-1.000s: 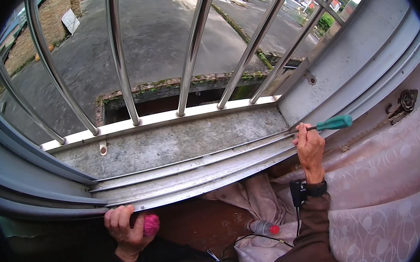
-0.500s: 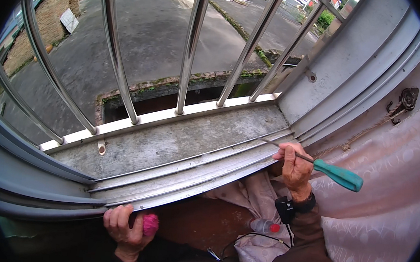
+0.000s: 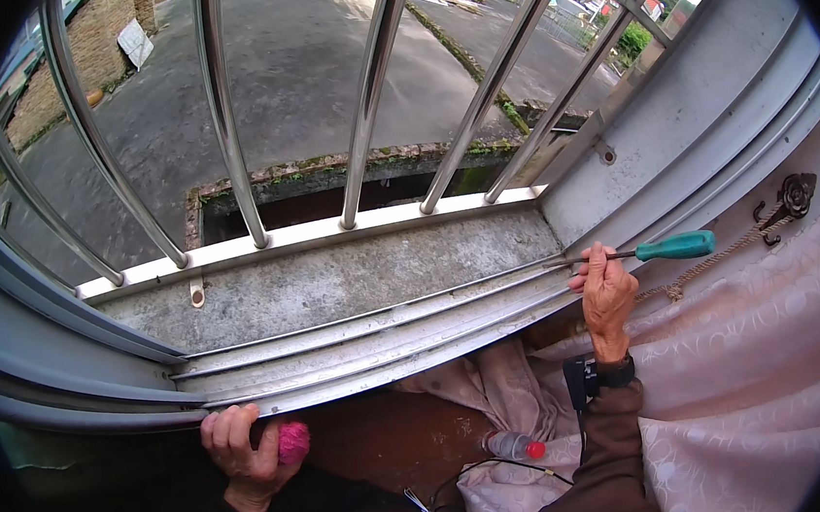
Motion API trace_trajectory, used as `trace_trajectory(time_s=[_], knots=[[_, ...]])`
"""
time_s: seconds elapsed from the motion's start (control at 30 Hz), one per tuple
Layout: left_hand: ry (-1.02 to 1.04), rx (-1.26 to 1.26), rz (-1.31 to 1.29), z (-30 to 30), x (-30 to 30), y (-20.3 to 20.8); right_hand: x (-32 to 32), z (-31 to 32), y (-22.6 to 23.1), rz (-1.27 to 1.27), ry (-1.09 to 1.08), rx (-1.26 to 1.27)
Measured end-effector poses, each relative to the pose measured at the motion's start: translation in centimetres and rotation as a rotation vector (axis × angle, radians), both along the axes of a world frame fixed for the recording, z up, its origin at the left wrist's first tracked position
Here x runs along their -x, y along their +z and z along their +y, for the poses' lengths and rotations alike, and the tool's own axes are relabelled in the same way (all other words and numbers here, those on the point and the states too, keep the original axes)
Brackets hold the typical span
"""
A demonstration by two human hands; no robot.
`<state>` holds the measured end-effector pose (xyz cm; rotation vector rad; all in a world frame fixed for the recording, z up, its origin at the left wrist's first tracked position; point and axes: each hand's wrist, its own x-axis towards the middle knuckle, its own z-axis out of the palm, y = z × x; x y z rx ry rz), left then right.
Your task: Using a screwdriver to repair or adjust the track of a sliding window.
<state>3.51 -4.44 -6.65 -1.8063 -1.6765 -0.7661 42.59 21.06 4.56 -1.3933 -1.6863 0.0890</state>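
Note:
My right hand (image 3: 609, 298) is closed round the shaft of a screwdriver with a green handle (image 3: 676, 245). The handle sticks out to the right, past my fingers. Its tip points left and lies at the right end of the metal window track (image 3: 379, 336); whether it touches the groove, I cannot tell. At the near left, my left hand (image 3: 246, 454) rests its fingertips on the front edge of the track. A fuzzy pink scrubber ball (image 3: 293, 443) is tucked between its thumb and palm, partly hidden.
Steel window bars (image 3: 369, 106) stand beyond the grey sill (image 3: 359, 276). A pale pink curtain (image 3: 731, 372) hangs on the right, beside a rope tieback (image 3: 712, 265) on a dark hook (image 3: 797, 195). Below the track lies a clear bottle with a red cap (image 3: 515, 447).
My right hand has moved right and up along the track with the screwdriver, whose handle now tilts upward. The left hand stays in place with the pink ball.

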Motion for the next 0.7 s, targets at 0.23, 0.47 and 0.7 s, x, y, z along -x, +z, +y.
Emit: trace_trajectory(time_s=[0.23,0.47,0.7], knots=[[-0.023,0.014,0.015,-0.3,0.4,0.0,4.9,-2.2,0.1,-0.063,0.236,-0.051],[-0.024,0.012,0.001,-0.2,0.2,-0.1,1.3,1.2,1.2,0.092,-0.030,0.050],[0.018,0.010,0.010,-0.2,0.1,-0.1,0.9,2.4,1.1,0.067,-0.061,0.085]])
